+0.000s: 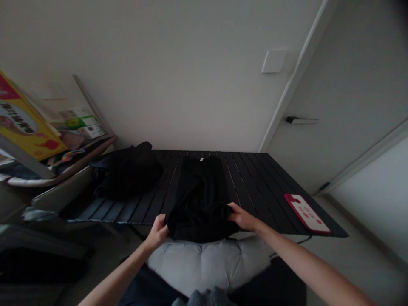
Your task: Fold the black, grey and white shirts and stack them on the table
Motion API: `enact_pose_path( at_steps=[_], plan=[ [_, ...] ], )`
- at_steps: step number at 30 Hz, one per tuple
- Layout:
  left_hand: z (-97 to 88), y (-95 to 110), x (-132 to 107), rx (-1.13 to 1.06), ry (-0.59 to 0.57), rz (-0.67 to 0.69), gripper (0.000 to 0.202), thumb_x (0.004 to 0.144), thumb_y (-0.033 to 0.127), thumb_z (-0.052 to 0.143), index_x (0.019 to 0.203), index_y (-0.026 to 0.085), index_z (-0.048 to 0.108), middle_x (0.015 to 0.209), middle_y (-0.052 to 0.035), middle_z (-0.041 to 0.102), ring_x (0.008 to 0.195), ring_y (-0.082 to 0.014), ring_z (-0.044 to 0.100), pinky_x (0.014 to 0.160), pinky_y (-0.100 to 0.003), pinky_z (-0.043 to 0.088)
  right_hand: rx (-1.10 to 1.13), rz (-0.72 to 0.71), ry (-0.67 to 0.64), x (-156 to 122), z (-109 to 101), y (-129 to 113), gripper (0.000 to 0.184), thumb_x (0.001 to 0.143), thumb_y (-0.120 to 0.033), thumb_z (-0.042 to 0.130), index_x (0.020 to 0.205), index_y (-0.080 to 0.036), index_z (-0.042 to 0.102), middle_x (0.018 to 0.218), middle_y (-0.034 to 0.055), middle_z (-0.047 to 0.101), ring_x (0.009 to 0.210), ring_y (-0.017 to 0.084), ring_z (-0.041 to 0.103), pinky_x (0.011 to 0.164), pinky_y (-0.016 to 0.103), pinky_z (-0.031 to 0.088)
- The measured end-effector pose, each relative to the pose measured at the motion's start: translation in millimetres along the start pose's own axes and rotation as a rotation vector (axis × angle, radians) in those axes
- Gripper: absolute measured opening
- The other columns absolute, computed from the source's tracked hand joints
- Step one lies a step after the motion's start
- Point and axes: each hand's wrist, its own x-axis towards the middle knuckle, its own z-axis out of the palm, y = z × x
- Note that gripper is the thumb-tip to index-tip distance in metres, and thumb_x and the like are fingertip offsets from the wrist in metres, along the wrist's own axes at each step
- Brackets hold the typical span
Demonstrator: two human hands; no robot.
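A black garment (200, 191) with a small white tag at its far edge lies lengthwise on the dark slatted table (251, 182). Its near end bunches up and hangs at the table's front edge. My left hand (158, 231) grips the garment's near left corner, thumb on top and the other fingers mostly hidden. On the near right side my right hand (241, 217) is closed on the cloth. The dark folds blend together, so the kind of garment is hard to make out.
A heap of black cloth (127, 172) sits on the table's left part. At the right lies a red-edged white board (307, 213). A grey cushion (204, 259) is below the front edge. Far left, a shelf (63, 176) carries a yellow box (28, 123). A door (344, 102) stands right.
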Motion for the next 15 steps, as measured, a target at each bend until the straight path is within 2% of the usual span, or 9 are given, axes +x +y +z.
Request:
enact_pose_path(
  at_steps=[3, 6, 8, 15],
  plan=[
    [2.2, 3.1, 29.4, -0.078, 0.111, -0.115, 0.042, 0.071, 0.055, 0.063, 0.06, 0.015, 0.053, 0.055, 0.0022, 0.047, 0.055, -0.0107, 0.042, 0.051, -0.021, 0.037, 0.03, -0.047, 0.073, 24.5, -14.6, -8.9, 0.022, 0.072, -0.038, 0.065, 0.077, -0.017, 0.068, 0.069, -0.0007, 0.063, 0.071, 0.018, 0.055, 0.067, 0.029, 0.047],
    [-0.1, 8.6, 74.0, -0.107, 0.192, -0.091, 0.04, 0.068, 0.053, 0.068, 0.074, 0.014, 0.061, 0.066, 0.0001, 0.058, 0.07, -0.016, 0.053, 0.066, -0.025, 0.045, 0.009, -0.184, 0.204, 57.5, -31.5, -14.0, 0.024, 0.073, -0.032, 0.061, 0.09, -0.017, 0.07, 0.08, 0.0017, 0.068, 0.083, 0.02, 0.059, 0.083, 0.035, 0.047],
    [-3.4, 9.4, 105.5, -0.144, 0.241, -0.088, 0.043, 0.066, 0.055, 0.07, 0.079, 0.014, 0.063, 0.069, -0.0012, 0.061, 0.074, -0.0183, 0.057, 0.068, -0.026, 0.047, -0.014, -0.235, 0.278, 80.9, -44.9, -13.4, 0.029, 0.074, -0.029, 0.059, 0.098, -0.017, 0.069, 0.092, 0.0036, 0.07, 0.09, 0.021, 0.06, 0.09, 0.036, 0.045],
    [-10.4, -5.5, 209.9, -0.258, 0.25, -0.176, 0.05, 0.076, 0.059, 0.064, 0.097, 0.014, 0.065, 0.081, -0.0062, 0.068, 0.078, -0.0213, 0.065, 0.067, -0.028, 0.052, -0.093, -0.237, 0.458, 163.7, -94.2, -6.1, 0.034, 0.078, -0.03, 0.058, 0.107, -0.014, 0.066, 0.106, 0.0085, 0.07, 0.097, 0.02, 0.063, 0.091, 0.033, 0.046]
  ],
)
